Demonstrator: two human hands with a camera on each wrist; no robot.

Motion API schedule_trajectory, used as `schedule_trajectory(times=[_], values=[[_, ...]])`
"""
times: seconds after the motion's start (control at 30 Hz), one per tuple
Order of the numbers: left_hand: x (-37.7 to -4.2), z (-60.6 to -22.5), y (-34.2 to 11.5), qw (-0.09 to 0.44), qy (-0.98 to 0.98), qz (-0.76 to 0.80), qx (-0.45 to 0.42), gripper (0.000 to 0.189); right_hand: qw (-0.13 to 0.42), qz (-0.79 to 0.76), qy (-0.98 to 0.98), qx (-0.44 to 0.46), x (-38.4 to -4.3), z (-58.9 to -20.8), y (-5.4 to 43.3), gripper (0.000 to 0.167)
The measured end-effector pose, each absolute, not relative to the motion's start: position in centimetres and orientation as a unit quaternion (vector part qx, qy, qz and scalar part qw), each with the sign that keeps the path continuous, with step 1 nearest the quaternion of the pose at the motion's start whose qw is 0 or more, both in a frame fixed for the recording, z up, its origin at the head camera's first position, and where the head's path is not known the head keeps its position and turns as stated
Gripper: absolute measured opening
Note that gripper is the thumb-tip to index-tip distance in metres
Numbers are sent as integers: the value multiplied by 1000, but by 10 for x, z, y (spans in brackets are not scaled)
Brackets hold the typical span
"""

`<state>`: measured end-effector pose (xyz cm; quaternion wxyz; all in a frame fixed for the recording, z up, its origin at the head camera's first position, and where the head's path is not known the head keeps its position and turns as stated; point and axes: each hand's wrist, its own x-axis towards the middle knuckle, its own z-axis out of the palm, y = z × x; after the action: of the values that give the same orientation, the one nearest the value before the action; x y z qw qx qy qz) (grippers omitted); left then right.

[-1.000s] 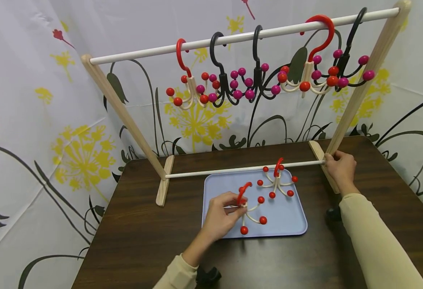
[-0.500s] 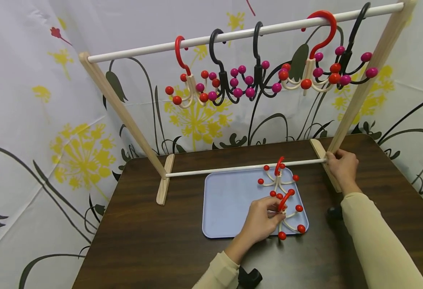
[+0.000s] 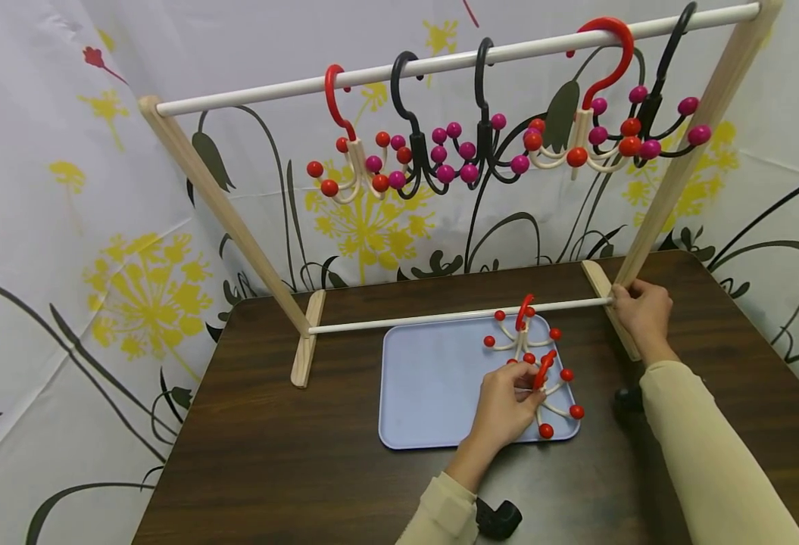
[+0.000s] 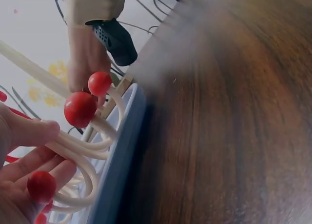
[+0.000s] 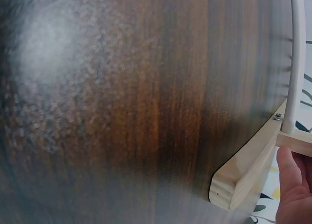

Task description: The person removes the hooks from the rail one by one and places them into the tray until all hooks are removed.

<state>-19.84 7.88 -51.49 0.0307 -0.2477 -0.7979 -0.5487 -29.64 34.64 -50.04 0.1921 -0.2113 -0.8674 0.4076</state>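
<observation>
My left hand [image 3: 504, 405] pinches the cream stem of a claw-shaped hanger [image 3: 543, 373] with a red hook and red ball tips. It is at the front right corner of the pale blue tray [image 3: 416, 386]. In the left wrist view, thumb and fingers close on the cream arms [image 4: 90, 153] right by the tray's edge. A second such hanger [image 3: 522, 339] stands behind it on the tray, its hook up. My right hand [image 3: 644, 314] grips the foot of the rack's right wooden upright [image 3: 675, 163]; the right wrist view shows its thumb [image 5: 288, 170] against the wood.
Several hangers, red-hooked [image 3: 356, 163] and black [image 3: 418, 147], hang from the white top bar [image 3: 256, 94]. A lower white rod [image 3: 385, 324] crosses just behind the tray. Wooden feet [image 3: 308, 341] stand on the dark table [image 3: 256, 454]. A patterned curtain [image 3: 45, 250] hangs behind.
My left hand has carried the red-hooked hanger rightward from the tray's middle to its front right corner, then slightly farther back. My right hand stays on the upright.
</observation>
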Motion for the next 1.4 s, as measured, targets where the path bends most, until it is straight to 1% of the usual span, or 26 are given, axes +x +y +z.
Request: schedule_trajectory(times=[0.27,0.6,0.73,0.87,1.0,1.1,1.2,1.4], values=[[-200,-517,79,17,-791,-564,-236,21,194,405,-869,-207,-300,-500,345,37],[-198,-521,82,22,-784,-574,-235,23,190,412,-866,-211,-294,-496,345,36],[-196,-523,83,40,-780,-580,-233,24,192,408,-868,-210,-294,-495,345,36],[-192,-525,80,72,-768,-592,-234,28,189,407,-869,-209,-293,-495,344,36],[-186,-518,70,97,-763,-598,-228,30,187,410,-867,-211,-293,-496,344,35],[-185,-500,55,117,-745,-619,-219,30,191,408,-868,-210,-293,-496,344,35],[-186,-467,33,155,-710,-655,-210,27,190,408,-869,-206,-293,-496,345,36],[-201,-380,-29,305,-653,-648,-248,25,181,412,-868,-210,-292,-497,343,37]])
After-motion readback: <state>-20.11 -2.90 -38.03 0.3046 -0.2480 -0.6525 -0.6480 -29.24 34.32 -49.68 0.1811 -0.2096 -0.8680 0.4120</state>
